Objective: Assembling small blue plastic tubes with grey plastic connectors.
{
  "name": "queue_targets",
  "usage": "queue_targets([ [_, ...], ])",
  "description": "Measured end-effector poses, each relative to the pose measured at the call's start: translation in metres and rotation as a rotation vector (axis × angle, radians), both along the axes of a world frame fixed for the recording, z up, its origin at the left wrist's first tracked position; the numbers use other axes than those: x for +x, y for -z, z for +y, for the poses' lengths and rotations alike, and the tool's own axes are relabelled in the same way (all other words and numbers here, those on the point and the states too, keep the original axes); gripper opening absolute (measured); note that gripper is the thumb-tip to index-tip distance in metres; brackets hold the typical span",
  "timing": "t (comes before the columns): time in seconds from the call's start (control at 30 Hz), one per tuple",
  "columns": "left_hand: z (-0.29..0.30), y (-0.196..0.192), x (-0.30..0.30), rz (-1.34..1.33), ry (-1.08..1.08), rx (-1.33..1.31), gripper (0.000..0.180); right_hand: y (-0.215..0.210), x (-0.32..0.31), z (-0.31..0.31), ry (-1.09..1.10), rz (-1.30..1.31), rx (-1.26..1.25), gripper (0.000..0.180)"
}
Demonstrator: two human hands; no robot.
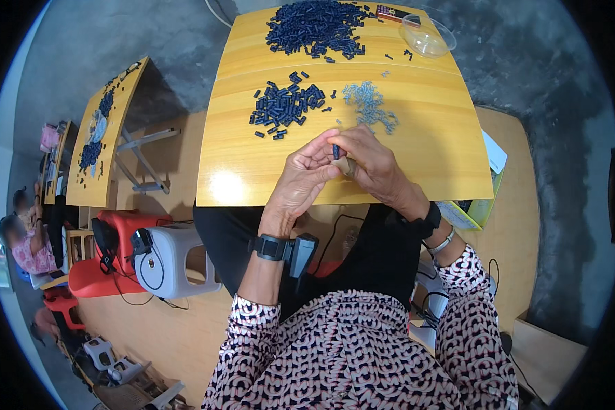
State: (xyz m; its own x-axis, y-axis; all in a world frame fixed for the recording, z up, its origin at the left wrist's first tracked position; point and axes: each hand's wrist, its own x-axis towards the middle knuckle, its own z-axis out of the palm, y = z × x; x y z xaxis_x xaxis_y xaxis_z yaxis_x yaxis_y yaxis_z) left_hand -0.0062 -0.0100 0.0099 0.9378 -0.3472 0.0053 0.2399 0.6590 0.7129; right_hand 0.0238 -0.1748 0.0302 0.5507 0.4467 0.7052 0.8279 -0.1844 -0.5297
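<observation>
Above the near edge of the wooden table, my left hand [306, 174] and my right hand [374, 164] meet with fingers pinched together. A small dark blue tubular plastic piece [335, 152] stands upright between their fingertips. Just below it, a tan patch [345, 165] shows by my right thumb; whether it is a finger wrap or a separate part I cannot tell. Past my hands lies a loose pile of the same dark blue pieces [285, 108]. To its right is a scatter of tiny silvery, screw-like parts [367, 102].
A bigger heap of dark blue pieces [314, 27] covers the table's [246, 164] far end, near a clear plastic bowl [428, 39] and a red-and-black phone [396, 14]. A yellow-green box [484, 205] stands at right. White [174, 263] and red stools are at left.
</observation>
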Motion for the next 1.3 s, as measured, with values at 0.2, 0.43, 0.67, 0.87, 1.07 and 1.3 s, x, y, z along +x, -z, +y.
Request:
queue_targets([
  [0.2,0.001,-0.002,-0.001,-0.01,0.019,0.019,0.065,0.002,-0.003,-0.002,-0.007,0.021,0.025,0.035],
  [0.43,0.0,-0.001,0.001,-0.042,0.058,0.029,0.063,0.001,-0.004,-0.005,0.006,0.011,0.023,0.034],
  [0.67,0.002,-0.001,0.0,-0.004,0.052,-0.004,0.06,-0.004,-0.007,-0.003,0.004,-0.007,0.019,0.031],
  [0.87,0.0,-0.001,0.0,-0.037,0.026,0.032,0.057,-0.003,-0.008,-0.001,0.013,0.027,0.026,0.038],
  [1.07,0.001,-0.001,0.0,0.016,0.013,-0.052,0.056,-0.005,-0.005,0.0,0.011,0.0,-0.006,0.045],
  [1.3,0.0,0.001,0.002,0.011,-0.003,-0.043,0.057,-0.011,-0.007,0.003,0.031,0.018,-0.009,0.039],
])
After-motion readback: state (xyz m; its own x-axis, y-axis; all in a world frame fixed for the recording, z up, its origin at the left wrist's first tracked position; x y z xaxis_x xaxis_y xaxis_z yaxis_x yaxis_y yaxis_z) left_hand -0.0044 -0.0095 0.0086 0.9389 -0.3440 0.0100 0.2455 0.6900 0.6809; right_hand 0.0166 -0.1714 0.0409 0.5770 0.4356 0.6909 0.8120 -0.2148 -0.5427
